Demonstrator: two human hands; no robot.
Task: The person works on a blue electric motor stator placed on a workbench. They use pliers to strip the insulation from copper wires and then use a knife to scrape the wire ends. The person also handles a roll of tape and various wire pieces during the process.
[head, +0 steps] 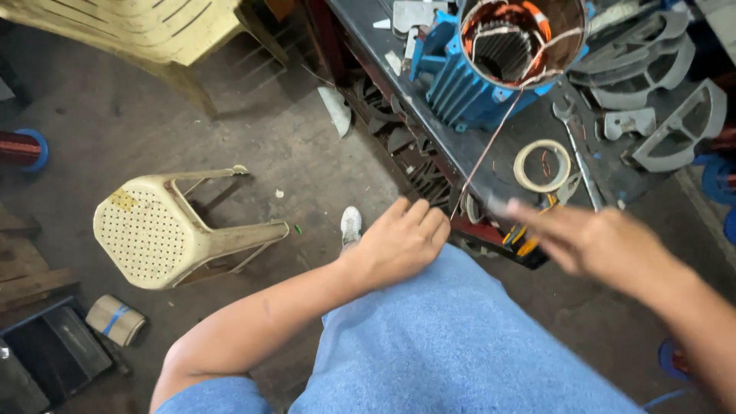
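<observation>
A blue electric motor housing (460,84) with copper windings (506,38) inside sits on the dark workbench (429,115). A thin copper wire (491,146) runs down from the motor's opening toward my hands. My left hand (402,241) rests on my knee in blue denim, fingers curled near the wire's lower end; whether it grips the wire I cannot tell. My right hand (594,241) is blurred, fingers stretched left toward the wire near the bench edge. A roll of tape (542,165) lies just beyond it.
A wrench (579,153) and several grey metal motor parts (659,92) lie on the bench. A cream plastic stool (165,230) lies tipped on the concrete floor at left. A yellow plastic chair (153,31) stands behind it. A copper wire spool (23,148) sits far left.
</observation>
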